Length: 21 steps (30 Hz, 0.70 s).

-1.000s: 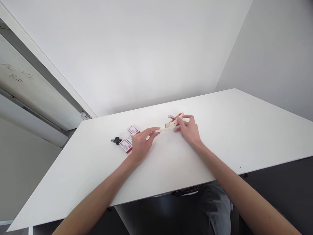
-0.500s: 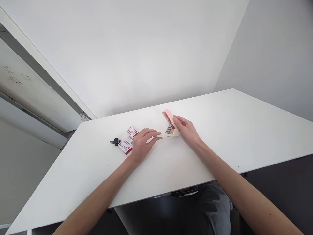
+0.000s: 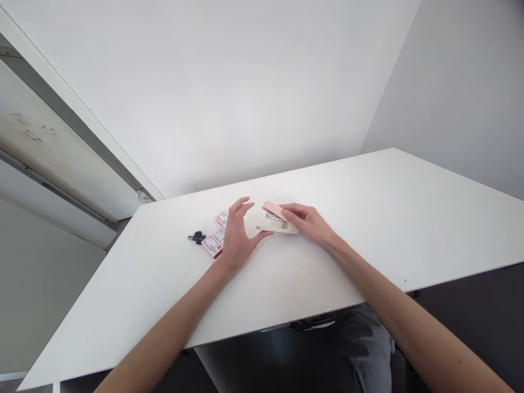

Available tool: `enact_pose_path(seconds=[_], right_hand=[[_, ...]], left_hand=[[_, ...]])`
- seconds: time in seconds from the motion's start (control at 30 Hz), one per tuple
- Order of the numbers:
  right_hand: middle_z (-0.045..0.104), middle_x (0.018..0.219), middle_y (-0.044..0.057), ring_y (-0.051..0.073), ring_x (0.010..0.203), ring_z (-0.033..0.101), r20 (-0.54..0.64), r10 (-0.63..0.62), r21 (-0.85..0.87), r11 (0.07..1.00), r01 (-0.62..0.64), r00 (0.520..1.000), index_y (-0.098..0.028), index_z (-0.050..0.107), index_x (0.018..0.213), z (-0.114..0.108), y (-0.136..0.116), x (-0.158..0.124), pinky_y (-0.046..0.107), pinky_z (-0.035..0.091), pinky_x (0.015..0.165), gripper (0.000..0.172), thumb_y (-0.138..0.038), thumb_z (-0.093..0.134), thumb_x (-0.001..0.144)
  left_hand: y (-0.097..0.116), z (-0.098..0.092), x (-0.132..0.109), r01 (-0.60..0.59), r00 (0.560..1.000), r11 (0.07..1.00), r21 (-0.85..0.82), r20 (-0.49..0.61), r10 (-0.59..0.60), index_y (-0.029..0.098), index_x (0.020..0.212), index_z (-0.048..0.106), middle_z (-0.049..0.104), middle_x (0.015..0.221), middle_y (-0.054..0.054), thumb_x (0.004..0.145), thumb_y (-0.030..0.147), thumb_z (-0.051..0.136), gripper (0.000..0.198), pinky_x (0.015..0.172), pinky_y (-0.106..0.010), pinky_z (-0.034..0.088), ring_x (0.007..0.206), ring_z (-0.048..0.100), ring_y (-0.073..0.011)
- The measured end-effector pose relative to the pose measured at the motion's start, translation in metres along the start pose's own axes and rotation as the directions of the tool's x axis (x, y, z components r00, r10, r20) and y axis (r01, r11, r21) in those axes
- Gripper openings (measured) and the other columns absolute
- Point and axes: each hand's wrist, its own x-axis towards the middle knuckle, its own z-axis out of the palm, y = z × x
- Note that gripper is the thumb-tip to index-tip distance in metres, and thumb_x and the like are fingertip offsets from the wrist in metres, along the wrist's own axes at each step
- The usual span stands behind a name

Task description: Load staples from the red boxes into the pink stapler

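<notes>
A stapler (image 3: 275, 229) with a pink top and a cream base rests on the white table, its top tilted up from the base at the left end. My right hand (image 3: 305, 221) grips the stapler's pink top near the hinge end. The metal staple magazine shows under the pink top. My left hand (image 3: 237, 240) is open at the stapler's left end, fingers raised and spread, with the thumb along the near side of the base. Whether that thumb touches the base I cannot tell.
Small red-and-white boxes (image 3: 212, 245) lie left of my left hand, partly hidden by it. Beside them is a key with a black head (image 3: 198, 237). The white table (image 3: 409, 218) meets a wall at its far edge.
The stapler's pink top has come down from steeply raised to a low tilt, and the magazine has gone up close under it. My left fingers have let go of the base and lifted.
</notes>
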Motion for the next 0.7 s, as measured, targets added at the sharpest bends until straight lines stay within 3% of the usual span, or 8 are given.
enact_pose_path(seconds=[0.1,0.17,0.3,0.43,0.7], right_hand=[[0.076,0.128,0.003,0.026,0.117,0.069,0.051,-0.003,-0.028,1.0,0.004,0.999,-0.03,0.078,0.123,0.0007,-0.0023,-0.0017,0.041,0.053,0.099,0.04,-0.057,0.064,0.096],[0.076,0.129,0.003,0.026,0.117,0.068,0.083,-0.018,-0.038,0.999,0.021,0.996,-0.03,0.077,0.125,0.0008,-0.003,-0.0027,0.04,0.052,0.1,0.04,-0.056,0.062,0.098],[0.076,0.128,0.003,0.026,0.117,0.068,0.13,-0.026,-0.046,0.998,0.032,0.991,-0.031,0.077,0.126,0.001,-0.0001,-0.0026,0.042,0.052,0.101,0.038,-0.053,0.062,0.098],[0.076,0.128,0.003,0.025,0.114,0.069,0.134,-0.01,-0.07,0.997,0.019,0.991,-0.032,0.078,0.123,0.0013,0.0031,-0.0018,0.042,0.052,0.099,0.035,-0.051,0.062,0.098],[0.074,0.13,0.001,0.024,0.12,0.066,0.135,0.0,-0.124,0.992,0.016,0.991,-0.032,0.078,0.123,0.002,0.0026,-0.0011,0.038,0.049,0.101,0.035,-0.051,0.06,0.098]], left_hand=[[0.0008,-0.0029,-0.0005,0.034,0.997,0.999,0.004,0.07,-0.034,0.032,0.156,0.033,0.044,0.162,-0.015,0.088,0.05,0.08,0.085,0.113,-0.053,0.046,0.15,0.043,-0.0319],[0.0017,-0.0041,-0.0016,0.041,0.99,0.999,0.032,0.131,-0.045,0.033,0.159,0.03,0.048,0.161,-0.014,0.088,0.052,0.079,0.088,0.116,-0.053,0.043,0.149,0.046,-0.0319],[0.0013,-0.0029,-0.0052,-0.055,0.971,0.996,0.076,0.237,0.036,0.03,0.159,0.035,0.057,0.154,-0.013,0.092,0.051,0.075,0.081,0.114,-0.05,0.044,0.142,0.055,-0.0315],[-0.0015,0.0002,-0.0082,-0.099,0.974,0.988,0.115,0.216,0.072,0.026,0.153,0.042,0.062,0.145,-0.015,0.09,0.052,0.077,0.076,0.109,-0.048,0.048,0.133,0.06,-0.0322],[-0.0004,0.0025,-0.0066,-0.035,0.978,0.992,0.123,0.21,0.008,0.023,0.133,0.052,0.066,0.127,-0.011,0.085,0.045,0.082,0.06,0.093,-0.042,0.053,0.112,0.066,-0.0275]])
